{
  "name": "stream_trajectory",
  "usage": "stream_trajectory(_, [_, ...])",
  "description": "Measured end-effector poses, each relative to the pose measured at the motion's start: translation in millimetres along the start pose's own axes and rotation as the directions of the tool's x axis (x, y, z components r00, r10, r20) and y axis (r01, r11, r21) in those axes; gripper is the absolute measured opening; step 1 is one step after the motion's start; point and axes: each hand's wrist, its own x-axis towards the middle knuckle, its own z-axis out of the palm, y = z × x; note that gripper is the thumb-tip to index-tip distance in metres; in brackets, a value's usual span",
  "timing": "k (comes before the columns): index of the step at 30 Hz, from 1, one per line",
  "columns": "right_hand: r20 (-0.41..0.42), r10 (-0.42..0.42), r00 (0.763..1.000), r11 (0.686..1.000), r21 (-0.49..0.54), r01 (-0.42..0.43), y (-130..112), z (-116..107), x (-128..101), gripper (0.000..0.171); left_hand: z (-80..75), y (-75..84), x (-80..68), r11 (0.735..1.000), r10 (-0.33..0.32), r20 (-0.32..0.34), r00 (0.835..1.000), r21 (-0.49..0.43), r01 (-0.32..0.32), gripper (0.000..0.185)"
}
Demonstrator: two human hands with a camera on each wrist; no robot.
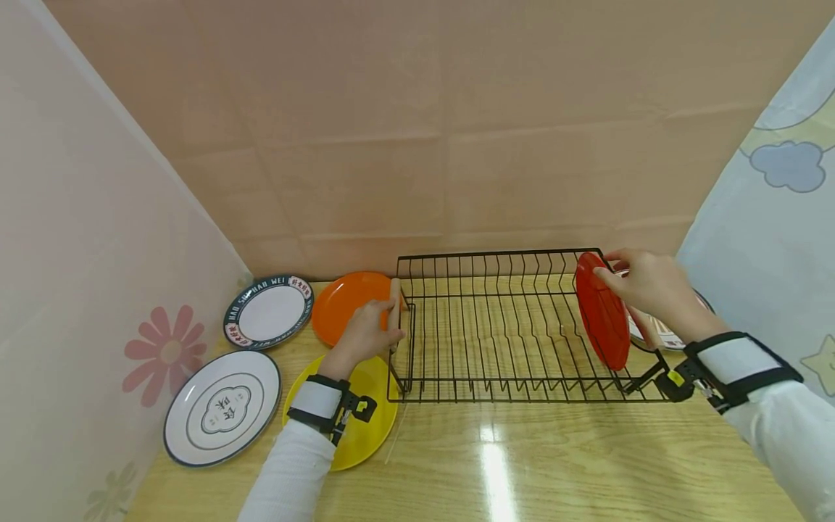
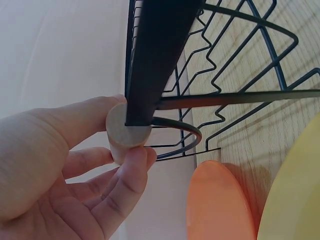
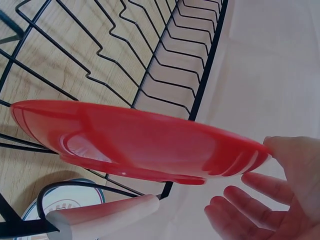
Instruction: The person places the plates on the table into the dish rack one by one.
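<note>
A black wire dish rack (image 1: 496,253) stands on the wooden table, with a wooden handle at either end. At its left end my left hand (image 1: 362,335) grips the pale handle (image 2: 125,131), thumb above and fingers curled below in the left wrist view. A red plate (image 1: 601,312) stands on edge, slightly tilted, in the slots at the right end. My right hand (image 1: 659,290) pinches its upper back edge, the thumb at the rim (image 3: 265,145). Just below that hand is the right wooden handle (image 3: 107,215).
Left of the rack lie an orange plate (image 1: 342,308), a yellow plate (image 1: 355,438), a white plate with a thin dark rim (image 1: 222,409) and one with a lettered rim (image 1: 270,312). A patterned plate (image 1: 672,338) lies beyond the right end. Cloth-like walls enclose the table (image 1: 574,464).
</note>
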Motion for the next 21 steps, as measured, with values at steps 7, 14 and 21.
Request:
stream_trajectory(7, [0.003,-0.018,1.0,1.0,0.007,0.018,-1,0,-2,0.043,-0.6,1.2,-0.8,1.0,-0.003,0.0,1.0,0.0,0.003,0.066])
stream_trajectory(14, [0.005,-0.004,1.0,1.0,0.007,0.004,3,-3,-5,0.044,-0.7,1.8,-1.1,1.0,-0.014,0.003,1.0,0.005,0.014,0.067])
stream_trajectory(21, [-0.062,-0.032,0.998,0.999,-0.004,0.032,12,-4,-10,0.04,0.3,0.8,-0.3,1.0,-0.007,-0.001,1.0,0.013,0.007,0.067])
